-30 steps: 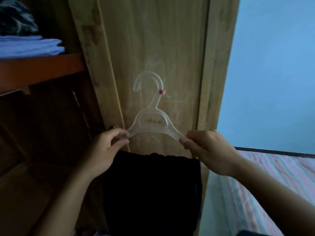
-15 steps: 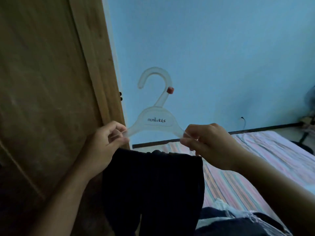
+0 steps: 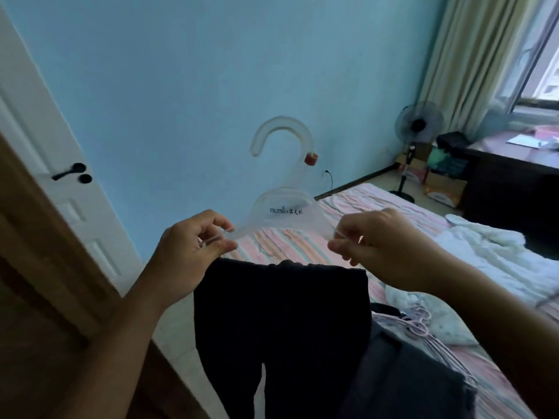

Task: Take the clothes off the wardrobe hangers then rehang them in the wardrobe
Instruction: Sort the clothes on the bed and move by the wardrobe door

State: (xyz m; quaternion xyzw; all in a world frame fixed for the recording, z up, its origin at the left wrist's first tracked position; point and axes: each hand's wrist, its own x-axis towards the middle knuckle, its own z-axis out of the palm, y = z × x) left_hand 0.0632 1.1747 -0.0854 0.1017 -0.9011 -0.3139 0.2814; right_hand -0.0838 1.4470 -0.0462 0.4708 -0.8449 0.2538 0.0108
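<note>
A translucent, frosted plastic clothes hanger [image 3: 284, 213] with a wide curved hook and a small red ring on its neck is being held up in front of the pale blue wall [image 3: 196, 71]. Its flat middle panel is showing dark printing that reads "mumll", followed by a few small characters too fine to make out. The left hand [image 3: 187, 252] is pinching the hanger's left arm between thumb and curled fingers; the right hand [image 3: 381, 246] is pinching the right arm in the same way. A pair of black trousers [image 3: 281, 328] is hanging below the hanger, its waistband sitting just under the two hands and its legs dropping out of view at the bottom edge.

Beyond the hands, a bed with a pink striped sheet [image 3: 290, 246] is lying along the wall, with white bedding [image 3: 490, 246] and a dark grey garment [image 3: 405, 382] spread on it and a few pale pink hangers [image 3: 417, 325] beside them. A black standing fan [image 3: 419, 125] is standing near the beige curtain [image 3: 472, 55], and a white door with a black lever handle [image 3: 69, 172] is showing at the left.

Compared with half a second ago, the view is swinging away from the wooden wardrobe door [image 3: 36, 297], which is now filling only the lower left corner; the room door, fan and curtain are coming into sight, while both hands are keeping the same pinch on the hanger.
</note>
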